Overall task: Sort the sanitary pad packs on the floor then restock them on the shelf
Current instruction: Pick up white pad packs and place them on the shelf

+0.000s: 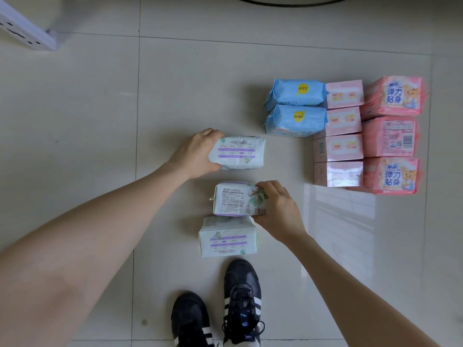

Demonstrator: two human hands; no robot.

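- Left hand [198,154]: arm extended, fingers wrapped around the left end of the far white-and-purple pack [239,153].
- Right hand [278,209]: closed on the right end of the middle white-and-purple pack [238,199]; a third pack [228,237] lies just below it.
- Pale tiled floor [100,121]: blue packs [295,106] and pink packs [370,134] grouped at right; shelf base [25,31] at upper left; dark shoes [218,311] below.

Bare floor [82,116] lay open to the left of a column of three white packs [239,153], which stood with a narrow gap after the farthest one. To the right, a strip of tile [288,156] separated them from a tight block of blue packs [295,92], pink boxes [338,147] and pink packs [390,136], set touching. Shoes [241,300] closed off the near side, just behind the nearest pack.
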